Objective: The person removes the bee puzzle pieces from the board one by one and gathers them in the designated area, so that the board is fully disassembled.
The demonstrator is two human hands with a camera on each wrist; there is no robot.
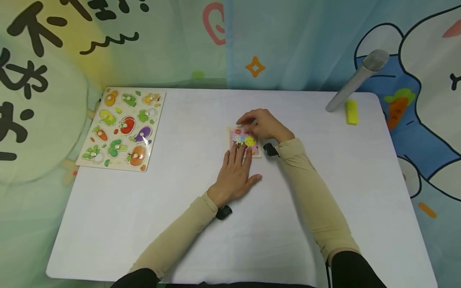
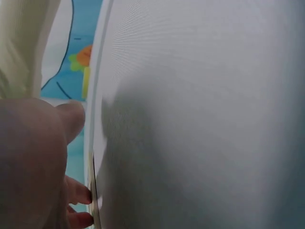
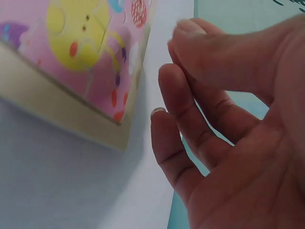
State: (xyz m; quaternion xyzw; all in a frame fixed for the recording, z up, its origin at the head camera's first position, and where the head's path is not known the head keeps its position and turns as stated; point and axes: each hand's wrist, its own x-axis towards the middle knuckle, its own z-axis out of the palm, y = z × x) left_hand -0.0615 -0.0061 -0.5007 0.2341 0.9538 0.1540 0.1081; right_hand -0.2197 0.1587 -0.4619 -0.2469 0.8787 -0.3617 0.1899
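Observation:
A small jigsaw puzzle (image 1: 250, 141) in a pale frame lies on the white table, its picture pink with a yellow round-faced figure (image 3: 78, 36). My left hand (image 1: 233, 180) is spread with fairly straight fingers, and the fingertips rest on the near edge of the puzzle. In the left wrist view, those fingers (image 2: 78, 219) touch the frame's edge. My right hand (image 1: 267, 125) is raised beside the puzzle's far right corner. The right wrist view shows its fingers (image 3: 178, 95) loosely bent, apart from the frame, with nothing visible between them and the thumb. Both hands partly cover the puzzle in the head view.
On the left of the table (image 1: 306, 248) lies a vegetable peg board (image 1: 120, 130). A grey microphone (image 1: 356, 80) and a yellow block (image 1: 351, 112) are at the far right. A printed curtain (image 1: 288, 48) hangs behind the table.

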